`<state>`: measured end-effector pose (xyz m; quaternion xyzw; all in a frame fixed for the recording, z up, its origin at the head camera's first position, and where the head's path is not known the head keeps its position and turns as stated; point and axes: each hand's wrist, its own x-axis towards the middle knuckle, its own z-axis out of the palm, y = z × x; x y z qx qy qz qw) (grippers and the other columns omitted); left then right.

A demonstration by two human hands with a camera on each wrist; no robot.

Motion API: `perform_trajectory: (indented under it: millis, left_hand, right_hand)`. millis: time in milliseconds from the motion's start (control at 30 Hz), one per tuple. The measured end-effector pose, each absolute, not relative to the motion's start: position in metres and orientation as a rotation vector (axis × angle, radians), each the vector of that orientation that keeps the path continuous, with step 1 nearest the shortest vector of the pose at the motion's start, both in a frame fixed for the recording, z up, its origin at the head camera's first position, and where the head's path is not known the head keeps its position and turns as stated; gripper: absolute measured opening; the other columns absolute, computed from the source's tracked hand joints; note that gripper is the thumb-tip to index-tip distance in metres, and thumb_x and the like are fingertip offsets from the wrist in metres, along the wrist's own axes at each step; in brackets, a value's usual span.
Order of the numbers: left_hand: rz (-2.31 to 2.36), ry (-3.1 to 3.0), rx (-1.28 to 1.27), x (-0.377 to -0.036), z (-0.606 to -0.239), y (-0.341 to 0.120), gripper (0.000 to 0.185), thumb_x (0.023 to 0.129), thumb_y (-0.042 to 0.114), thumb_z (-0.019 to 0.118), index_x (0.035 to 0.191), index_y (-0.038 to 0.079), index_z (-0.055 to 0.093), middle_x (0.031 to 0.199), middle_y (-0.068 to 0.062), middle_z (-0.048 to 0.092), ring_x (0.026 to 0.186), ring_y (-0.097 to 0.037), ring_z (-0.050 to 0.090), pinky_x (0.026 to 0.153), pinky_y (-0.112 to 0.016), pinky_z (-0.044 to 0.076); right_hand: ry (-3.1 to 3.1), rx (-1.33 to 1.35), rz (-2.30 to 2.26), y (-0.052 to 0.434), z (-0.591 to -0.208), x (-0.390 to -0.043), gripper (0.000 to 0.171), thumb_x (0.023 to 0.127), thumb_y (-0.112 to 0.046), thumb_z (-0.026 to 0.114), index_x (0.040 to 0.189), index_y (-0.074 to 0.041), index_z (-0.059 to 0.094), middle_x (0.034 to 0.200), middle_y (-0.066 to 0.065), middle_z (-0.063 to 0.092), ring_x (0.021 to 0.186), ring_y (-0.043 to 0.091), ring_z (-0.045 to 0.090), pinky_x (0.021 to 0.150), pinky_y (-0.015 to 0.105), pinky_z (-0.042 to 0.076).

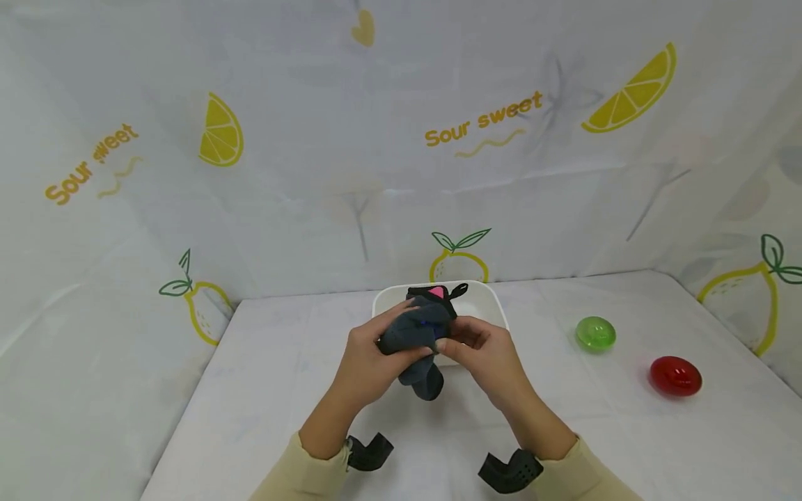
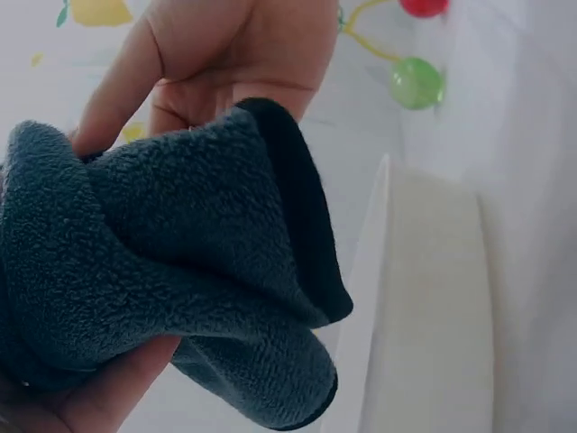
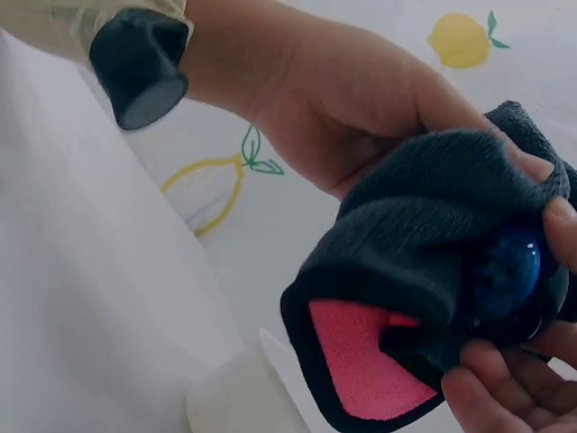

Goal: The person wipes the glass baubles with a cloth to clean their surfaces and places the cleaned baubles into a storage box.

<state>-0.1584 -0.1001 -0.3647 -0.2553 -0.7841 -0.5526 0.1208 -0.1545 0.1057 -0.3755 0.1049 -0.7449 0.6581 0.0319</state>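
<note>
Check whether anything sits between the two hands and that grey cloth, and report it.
Nothing visible does. The left hand and right hand both grip the grey cloth directly, above the white tub. A blue ball sits wrapped inside the cloth.

Staged tabletop booth: white table (image 1: 282,390) enclosed by lemon-print "Sour sweet" cloth backdrop (image 1: 401,139) on three sides.

White-covered table (image 1: 282,390) (cloth plain on top, lemon print on the drapes behind) carries a white tub (image 1: 489,299) just beyond the hands, a green translucent ball (image 1: 595,333) off to the right of the right hand, and a red one (image 1: 674,376) farther right, nearer the table's front.
</note>
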Motion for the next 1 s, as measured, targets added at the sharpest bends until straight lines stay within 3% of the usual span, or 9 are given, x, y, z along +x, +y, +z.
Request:
perform_trajectory:
  millis: [100, 200, 367, 533, 800, 1000]
  left_hand:
    - [-1.845, -2.293, -0.558, -0.161, -0.364, -0.102, 0.050, 0.079, 0.021, 0.084, 0.125, 0.021, 0.067, 0.120, 0.000, 0.069, 0.108, -0.016, 0.065, 0.087, -0.033, 0.056]
    - [-2.090, -2.219, -0.445, -0.165, -0.364, -0.106, 0.041, 0.080, 0.016, 0.082, 0.118, 0.009, 0.069, 0.110, -0.008, 0.071, 0.097, -0.019, 0.066, 0.081, -0.031, 0.056]
    - [-2.385, -2.100, -0.454, -0.166, -0.364, -0.107, 0.054, 0.083, 0.019, 0.080, 0.126, -0.004, 0.059, 0.116, -0.014, 0.066, 0.100, -0.019, 0.062, 0.085, -0.032, 0.056]
    - [-2.239, -2.136, -0.397, -0.162, -0.366, -0.100, 0.049, 0.080, 0.021, 0.083, 0.121, 0.002, 0.065, 0.115, -0.012, 0.068, 0.101, -0.021, 0.064, 0.085, -0.033, 0.057]
    - [-1.861, -2.186, -0.504, -0.155, -0.370, -0.086, 0.065, 0.078, 0.021, 0.085, 0.138, 0.020, 0.058, 0.133, 0.001, 0.063, 0.120, -0.018, 0.061, 0.093, -0.034, 0.054]
    - [-1.994, -2.262, -0.498, -0.160, -0.364, -0.098, 0.047, 0.076, 0.013, 0.085, 0.121, 0.015, 0.070, 0.116, -0.004, 0.071, 0.104, -0.020, 0.067, 0.085, -0.035, 0.057]
  right_hand:
    - [-2.244, 0.486, 2.008, 0.108, -0.377, -0.154, 0.044, 0.085, -0.006, 0.075, 0.126, 0.002, 0.063, 0.118, 0.018, 0.065, 0.100, 0.014, 0.064, 0.081, 0.025, 0.057]
    - [-2.176, 0.626, 1.983, 0.110, -0.378, -0.154, 0.048, 0.085, -0.001, 0.074, 0.131, 0.004, 0.060, 0.121, 0.020, 0.063, 0.102, 0.011, 0.065, 0.081, 0.027, 0.058]
    - [-2.121, 0.635, 1.905, 0.110, -0.379, -0.151, 0.050, 0.083, 0.001, 0.075, 0.131, 0.004, 0.060, 0.122, 0.023, 0.064, 0.098, 0.007, 0.067, 0.080, 0.024, 0.057]
    - [-2.081, 0.555, 1.869, 0.104, -0.378, -0.148, 0.050, 0.080, 0.002, 0.078, 0.127, 0.003, 0.063, 0.118, 0.021, 0.067, 0.096, 0.008, 0.069, 0.079, 0.024, 0.057]
    - [-2.063, 0.473, 1.776, 0.099, -0.380, -0.146, 0.046, 0.080, 0.001, 0.079, 0.124, 0.003, 0.064, 0.117, 0.018, 0.068, 0.094, 0.014, 0.070, 0.079, 0.023, 0.057]
    - [-2.108, 0.631, 1.866, 0.113, -0.375, -0.151, 0.049, 0.077, 0.006, 0.078, 0.123, 0.008, 0.062, 0.116, 0.025, 0.066, 0.094, 0.008, 0.070, 0.077, 0.027, 0.058]
